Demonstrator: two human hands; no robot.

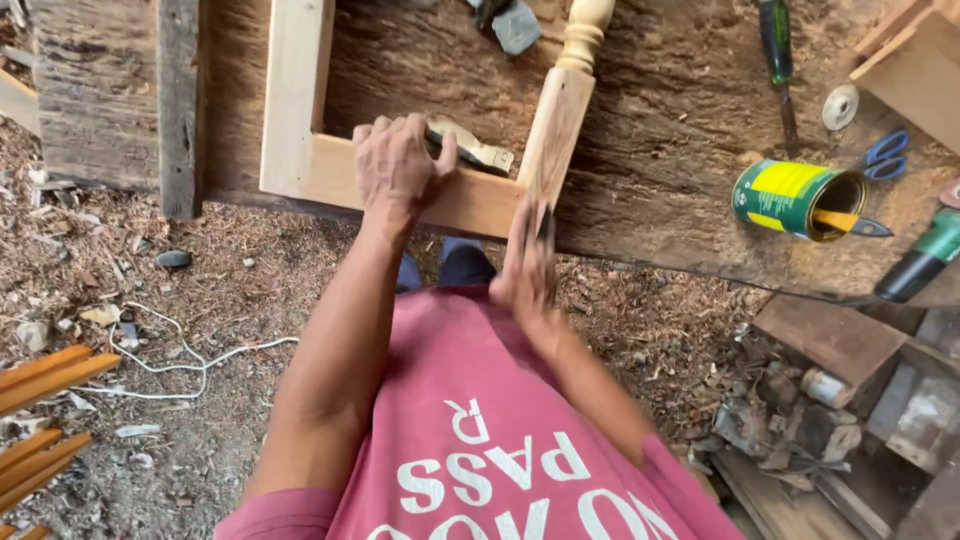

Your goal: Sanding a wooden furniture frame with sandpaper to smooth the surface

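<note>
A pale wooden frame [297, 110] lies on a rough dark workbench [650, 150], and a turned wooden leg [560, 110] meets its near corner. My left hand [395, 165] presses down on the frame's near rail, fingers curled over its inner edge beside a small metal tool [475, 150]. My right hand [528, 262] is blurred just below the square end of the leg, at the bench edge. It seems to grip a small dark thing that I cannot make out.
On the bench's right lie a tipped green and yellow can [795, 198] with a brush in it, blue scissors [885, 155], a green screwdriver [778, 60] and a power tool [925, 258]. Wood shavings and a white cord [190, 360] cover the ground. Scrap wood [830, 400] is piled at right.
</note>
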